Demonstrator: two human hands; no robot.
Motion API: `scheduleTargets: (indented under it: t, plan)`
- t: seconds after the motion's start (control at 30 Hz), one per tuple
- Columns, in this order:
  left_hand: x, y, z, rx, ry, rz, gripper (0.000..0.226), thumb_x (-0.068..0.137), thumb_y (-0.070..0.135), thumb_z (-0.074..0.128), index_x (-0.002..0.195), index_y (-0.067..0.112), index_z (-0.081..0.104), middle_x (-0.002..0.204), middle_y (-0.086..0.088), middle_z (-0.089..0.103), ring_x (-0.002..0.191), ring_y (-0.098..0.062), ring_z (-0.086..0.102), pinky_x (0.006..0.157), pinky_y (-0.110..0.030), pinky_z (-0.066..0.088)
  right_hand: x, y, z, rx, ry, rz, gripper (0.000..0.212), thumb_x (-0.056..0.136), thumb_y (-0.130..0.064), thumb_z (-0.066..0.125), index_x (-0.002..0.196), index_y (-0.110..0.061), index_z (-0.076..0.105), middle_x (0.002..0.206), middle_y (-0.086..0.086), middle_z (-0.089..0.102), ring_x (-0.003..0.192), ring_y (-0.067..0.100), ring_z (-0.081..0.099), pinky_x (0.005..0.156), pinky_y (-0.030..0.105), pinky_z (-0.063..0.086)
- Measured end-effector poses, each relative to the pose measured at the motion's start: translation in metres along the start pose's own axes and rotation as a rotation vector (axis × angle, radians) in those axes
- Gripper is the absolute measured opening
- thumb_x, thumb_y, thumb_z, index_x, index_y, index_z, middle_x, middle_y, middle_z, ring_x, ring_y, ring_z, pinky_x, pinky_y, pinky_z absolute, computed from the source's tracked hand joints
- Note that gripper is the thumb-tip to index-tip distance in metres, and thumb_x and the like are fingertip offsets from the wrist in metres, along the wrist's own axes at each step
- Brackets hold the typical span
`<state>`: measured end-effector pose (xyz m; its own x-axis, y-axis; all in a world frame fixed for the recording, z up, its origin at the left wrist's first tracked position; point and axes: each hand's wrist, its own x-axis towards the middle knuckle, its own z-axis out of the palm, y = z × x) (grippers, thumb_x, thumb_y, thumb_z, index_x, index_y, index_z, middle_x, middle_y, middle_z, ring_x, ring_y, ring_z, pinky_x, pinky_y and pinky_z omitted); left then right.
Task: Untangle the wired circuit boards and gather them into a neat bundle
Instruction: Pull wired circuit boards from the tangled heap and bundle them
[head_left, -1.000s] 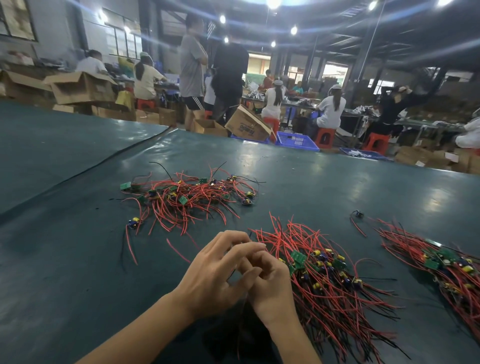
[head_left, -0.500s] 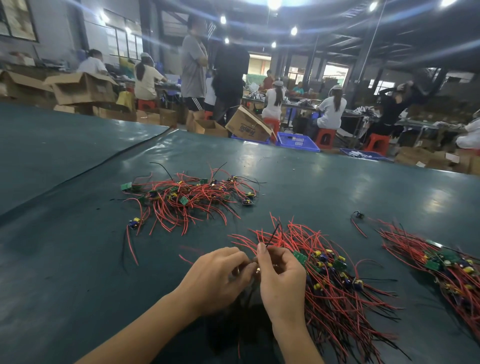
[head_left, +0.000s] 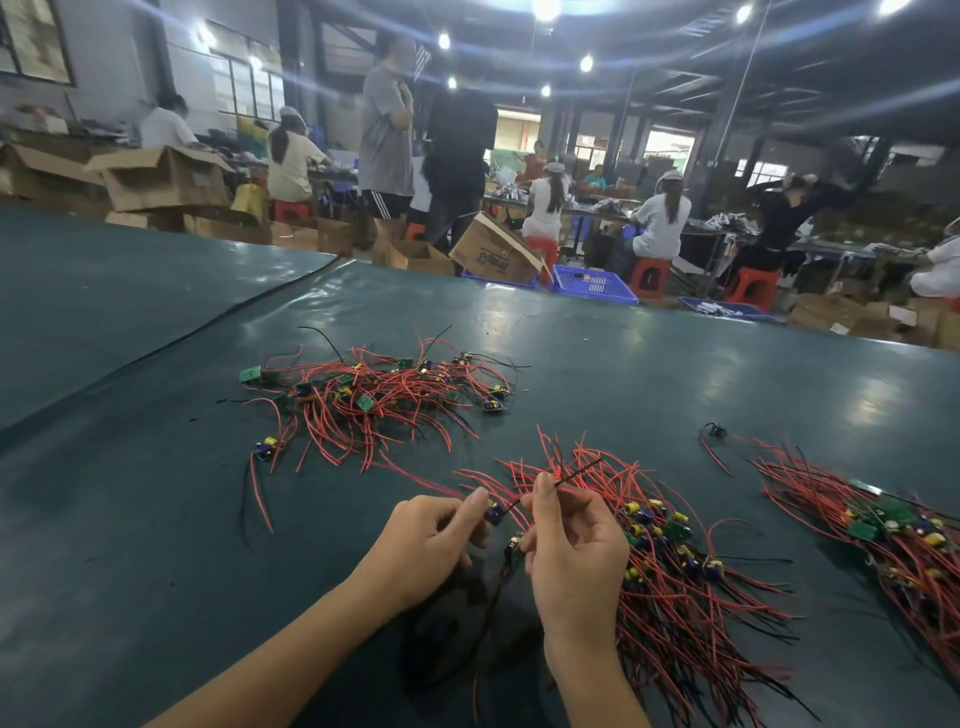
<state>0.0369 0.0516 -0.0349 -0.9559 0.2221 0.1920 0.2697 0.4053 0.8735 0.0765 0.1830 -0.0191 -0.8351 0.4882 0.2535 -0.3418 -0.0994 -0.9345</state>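
A tangled pile of small green circuit boards with red and black wires (head_left: 374, 400) lies on the dark green table, beyond my hands. A neater bundle of wired boards (head_left: 670, 561) lies just right of my hands. My left hand (head_left: 423, 545) pinches a small wired board (head_left: 493, 512) between thumb and forefinger. My right hand (head_left: 571, 545) pinches a black wire (head_left: 576, 470) that sticks up to the right, with another small board (head_left: 515, 546) at its lower fingers. Wires hang down between my hands.
A third bundle of wired boards (head_left: 893, 525) lies at the far right, with one loose wired part (head_left: 714, 431) beside it. A seam in the table cover (head_left: 171, 348) runs diagonally at left. Beyond the table edge are cardboard boxes (head_left: 493, 254), blue crates (head_left: 592, 283) and seated workers.
My hands have lifted off the table and parted slightly. The left now pinches a small board and the right has drawn a black wire up out of the bundle.
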Motion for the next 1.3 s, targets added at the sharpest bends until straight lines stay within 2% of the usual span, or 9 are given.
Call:
scheduleTargets:
  t: [0.1,0.23,0.43,0.57,0.73,0.9,1.0,1.1,1.3]
  plan:
    - [0.005,0.006,-0.001,-0.226,-0.038,-0.156,0.062,0.080,0.064,0.043,0.083,0.011,0.073,0.080,-0.002,0.076,0.061,-0.018,0.069,0.054,-0.024,0.047,-0.002,-0.001,0.001,0.016,-0.045,-0.032,0.020,0.080,-0.042,0.067,0.078,-0.022,0.068,0.067,0.005,0.069,0.045,0.011,0.052,0.045,0.021,0.043]
    - [0.005,0.012,-0.003,-0.563,-0.010,-0.365,0.043,0.093,0.046,0.052,0.097,0.006,0.066,0.091,-0.016,0.075,0.059,-0.018,0.066,0.051,-0.022,0.049,-0.003,-0.004,0.002,0.033,-0.062,-0.055,0.016,0.081,-0.040,0.067,0.076,-0.025,0.070,0.068,0.005,0.069,0.044,0.009,0.050,0.043,0.020,0.042]
    - [0.003,0.022,-0.002,-0.740,0.041,-0.338,0.036,0.100,0.027,0.046,0.091,0.003,0.071,0.083,-0.018,0.071,0.057,-0.017,0.065,0.051,-0.021,0.052,-0.002,-0.006,0.004,0.018,-0.041,-0.047,0.015,0.084,-0.036,0.065,0.075,-0.026,0.071,0.069,0.005,0.069,0.044,0.008,0.048,0.044,0.022,0.042]
    - [0.001,0.024,-0.001,-0.785,0.045,-0.296,0.039,0.101,0.025,0.045,0.083,0.004,0.073,0.079,-0.018,0.071,0.057,-0.018,0.065,0.054,-0.023,0.054,0.001,-0.001,-0.001,-0.081,-0.028,0.024,0.026,0.090,-0.030,0.067,0.067,-0.020,0.073,0.066,0.001,0.070,0.046,0.008,0.051,0.047,0.020,0.043]
    - [-0.001,0.023,0.000,-0.744,-0.015,-0.228,0.029,0.095,0.022,0.054,0.087,0.005,0.076,0.081,-0.017,0.071,0.066,-0.018,0.066,0.058,-0.023,0.054,-0.002,0.002,0.001,-0.252,-0.164,0.027,0.022,0.094,-0.021,0.065,0.076,-0.026,0.078,0.075,-0.009,0.075,0.074,0.006,0.070,0.070,0.021,0.055]
    - [-0.002,0.023,0.000,-0.729,-0.064,-0.237,0.042,0.069,0.042,0.072,0.089,0.006,0.072,0.076,-0.011,0.068,0.058,-0.017,0.062,0.053,-0.023,0.052,-0.004,-0.001,0.002,-0.236,-0.138,-0.002,0.021,0.094,-0.018,0.064,0.078,-0.024,0.077,0.075,-0.008,0.075,0.072,0.006,0.070,0.065,0.017,0.053]
    - [-0.004,0.021,0.001,-0.660,-0.171,-0.260,0.055,0.069,0.056,0.069,0.090,0.006,0.074,0.072,-0.009,0.068,0.057,-0.015,0.062,0.055,-0.023,0.050,-0.006,-0.004,0.004,-0.182,-0.172,0.046,0.021,0.093,-0.016,0.065,0.078,-0.023,0.078,0.078,-0.004,0.075,0.075,0.011,0.071,0.068,0.021,0.057]
    - [-0.005,0.020,0.001,-0.659,-0.219,-0.231,0.049,0.075,0.054,0.068,0.090,0.009,0.076,0.074,-0.008,0.070,0.062,-0.014,0.064,0.059,-0.022,0.050,-0.006,-0.004,0.004,-0.156,-0.184,0.079,0.021,0.093,-0.015,0.065,0.078,-0.020,0.078,0.078,0.000,0.075,0.075,0.016,0.071,0.066,0.026,0.058]
    - [-0.005,0.024,0.001,-0.644,-0.135,-0.120,0.045,0.069,0.045,0.073,0.071,0.000,0.068,0.067,-0.015,0.061,0.055,-0.018,0.056,0.056,-0.025,0.048,-0.006,-0.005,0.008,-0.061,-0.099,0.161,0.031,0.091,-0.010,0.066,0.065,-0.020,0.077,0.065,0.000,0.072,0.061,0.006,0.065,0.059,0.017,0.051]
